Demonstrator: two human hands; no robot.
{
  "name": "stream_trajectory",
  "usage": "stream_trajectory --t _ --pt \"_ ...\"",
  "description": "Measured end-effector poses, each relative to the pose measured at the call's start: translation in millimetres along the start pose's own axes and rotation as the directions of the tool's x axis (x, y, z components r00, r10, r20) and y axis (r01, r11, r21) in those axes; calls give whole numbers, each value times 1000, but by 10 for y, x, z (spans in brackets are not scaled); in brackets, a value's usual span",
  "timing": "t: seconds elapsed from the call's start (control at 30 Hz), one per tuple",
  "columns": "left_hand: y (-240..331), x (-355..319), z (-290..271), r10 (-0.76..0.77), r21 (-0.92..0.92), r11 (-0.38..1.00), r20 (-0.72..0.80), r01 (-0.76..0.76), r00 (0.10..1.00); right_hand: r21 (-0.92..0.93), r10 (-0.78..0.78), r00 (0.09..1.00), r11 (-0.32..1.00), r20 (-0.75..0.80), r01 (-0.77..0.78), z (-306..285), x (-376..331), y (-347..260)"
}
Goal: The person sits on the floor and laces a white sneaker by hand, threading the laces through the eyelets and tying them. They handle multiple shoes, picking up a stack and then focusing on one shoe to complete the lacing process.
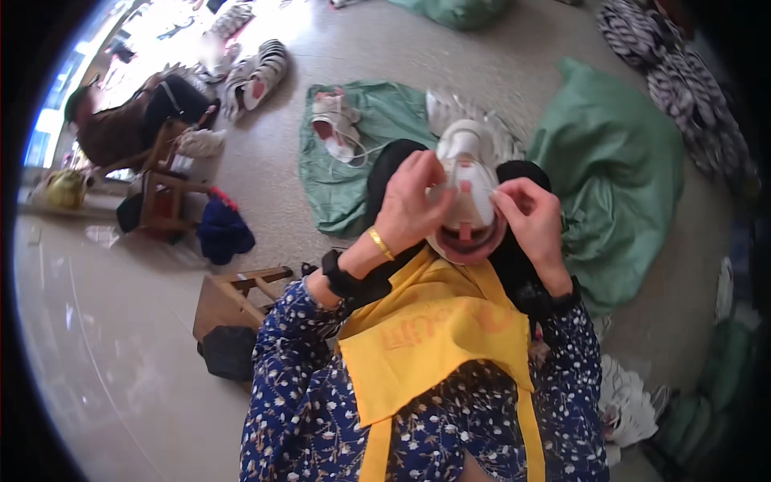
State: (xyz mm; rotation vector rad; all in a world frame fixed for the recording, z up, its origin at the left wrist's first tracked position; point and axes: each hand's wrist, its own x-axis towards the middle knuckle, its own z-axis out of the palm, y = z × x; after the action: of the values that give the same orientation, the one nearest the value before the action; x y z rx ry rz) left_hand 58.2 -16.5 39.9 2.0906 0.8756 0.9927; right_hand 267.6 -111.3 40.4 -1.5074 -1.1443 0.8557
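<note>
A white sneaker with pink patches and a pinkish collar rests between my dark-clad knees, its toe pointing away from me. At its left side is my left hand, with the fingers curled in toward the thumb by the upper. My right hand pinches thumb and forefinger together at the shoe's right edge. Whatever lies between the fingertips of either hand is too small to make out, perhaps a lace. Another white sneaker with a pink lining and a loose lace lies on a green sheet beyond my left knee.
A full green sack stands at my right, with striped bundles behind it. White shoes or laces lie at lower right. A wooden stool is at my left. Farther left a person sits near several striped shoes.
</note>
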Motion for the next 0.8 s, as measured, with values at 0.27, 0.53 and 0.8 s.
stream_trajectory --t 0.27,0.53,0.8 --pt "-27 110 63 -85 -28 996 50 87 995 -16 15 999 1000 -43 -16 -8 22 60" --pt "-76 121 209 23 146 989 -5 -22 1000 -219 -206 972 960 -118 177 197 24 -7" --pt "-80 67 248 -13 71 997 7 12 1000 -314 -306 945 914 -117 257 262 -58 22"
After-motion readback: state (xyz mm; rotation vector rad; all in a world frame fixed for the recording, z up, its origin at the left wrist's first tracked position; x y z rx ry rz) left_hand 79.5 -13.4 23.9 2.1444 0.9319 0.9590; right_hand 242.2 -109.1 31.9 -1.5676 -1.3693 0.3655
